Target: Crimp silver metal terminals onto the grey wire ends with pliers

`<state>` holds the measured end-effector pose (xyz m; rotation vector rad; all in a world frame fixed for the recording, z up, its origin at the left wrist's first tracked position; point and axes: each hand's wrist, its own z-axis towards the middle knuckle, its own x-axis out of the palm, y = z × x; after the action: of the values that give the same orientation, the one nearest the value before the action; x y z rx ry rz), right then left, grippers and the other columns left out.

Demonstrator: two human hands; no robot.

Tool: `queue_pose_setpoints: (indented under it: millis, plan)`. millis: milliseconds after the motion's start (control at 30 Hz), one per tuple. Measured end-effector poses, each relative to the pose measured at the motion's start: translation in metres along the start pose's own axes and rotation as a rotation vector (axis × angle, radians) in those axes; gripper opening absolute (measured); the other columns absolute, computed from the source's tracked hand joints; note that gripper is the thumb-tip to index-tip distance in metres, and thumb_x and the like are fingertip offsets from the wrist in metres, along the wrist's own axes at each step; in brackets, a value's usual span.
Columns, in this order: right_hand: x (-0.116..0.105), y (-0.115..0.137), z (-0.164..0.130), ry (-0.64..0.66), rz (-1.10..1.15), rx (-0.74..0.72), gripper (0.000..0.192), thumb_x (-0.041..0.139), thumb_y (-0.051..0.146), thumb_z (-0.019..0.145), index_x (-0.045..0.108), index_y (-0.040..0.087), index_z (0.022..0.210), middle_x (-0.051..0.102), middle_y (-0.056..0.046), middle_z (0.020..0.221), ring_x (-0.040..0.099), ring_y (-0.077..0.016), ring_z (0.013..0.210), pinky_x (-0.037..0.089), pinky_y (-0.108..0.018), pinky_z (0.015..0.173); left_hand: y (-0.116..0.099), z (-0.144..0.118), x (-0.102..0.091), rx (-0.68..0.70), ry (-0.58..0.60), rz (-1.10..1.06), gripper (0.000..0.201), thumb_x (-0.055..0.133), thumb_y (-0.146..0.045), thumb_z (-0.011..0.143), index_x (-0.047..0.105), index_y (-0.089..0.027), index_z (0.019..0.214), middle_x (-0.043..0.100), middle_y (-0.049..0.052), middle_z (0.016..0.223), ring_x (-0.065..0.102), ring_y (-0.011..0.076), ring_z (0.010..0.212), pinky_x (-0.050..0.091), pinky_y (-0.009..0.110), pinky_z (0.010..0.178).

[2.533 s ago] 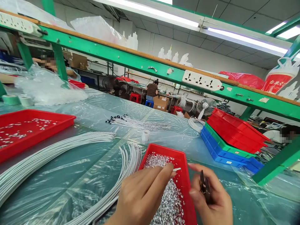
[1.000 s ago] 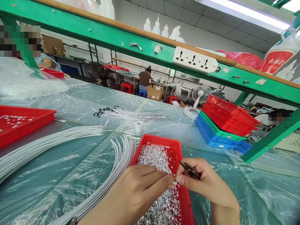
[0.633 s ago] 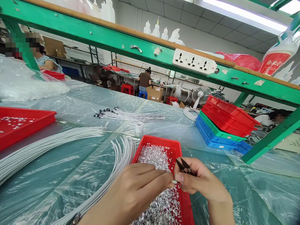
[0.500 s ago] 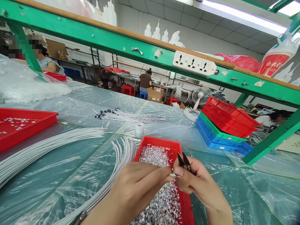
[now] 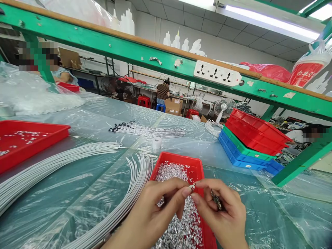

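Fingers point(image 5: 185, 191) of both hands now pinch one wire tip point(image 5: 192, 186) over the tray point(image 5: 198, 166); the snips point(image 5: 216, 200), lately raised, lie folded into the right palm.

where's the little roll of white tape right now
In the head view the white tape roll stands on the plastic-covered table, centre, just beyond the far rim of the near red tray and in front of the black-tipped wire bundle.

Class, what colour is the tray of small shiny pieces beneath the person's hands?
Red. The tray shows best in the head view, the only one.
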<state>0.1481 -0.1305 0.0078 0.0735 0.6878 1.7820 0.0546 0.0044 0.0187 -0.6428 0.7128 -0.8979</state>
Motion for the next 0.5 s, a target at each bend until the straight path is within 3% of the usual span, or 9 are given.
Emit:
queue_pose_setpoints:
  millis: [233, 500]
  plan:
    - [-0.003, 0.0022, -0.0004, 0.027, -0.104, -0.018, 0.015, 0.059, 0.011, 0.088, 0.061, 0.026, 0.091, 0.043, 0.009, 0.056, 0.033, -0.0081, 0.039, 0.027, -0.019, 0.037, 0.0002, -0.0015, 0.0028, -0.044, 0.034, -0.088, 0.034, 0.045, -0.025, 0.097, 0.059, -0.018, 0.067, 0.052, -0.006, 0.047, 0.046, 0.007, 0.043, 0.035, 0.017, 0.044]
    - [-0.0055, 0.0034, 0.0026, 0.079, -0.055, 0.007, 0.016, 0.057, 0.011, 0.088, 0.059, 0.026, 0.09, 0.047, 0.01, 0.054, 0.036, -0.0077, 0.036, 0.027, -0.019, 0.035, 0.0037, -0.0045, 0.0039, -0.04, 0.063, -0.158, 0.032, 0.041, -0.025, 0.097, 0.059, -0.019, 0.072, 0.051, -0.005, 0.049, 0.047, 0.0081, 0.044, 0.039, 0.017, 0.044]
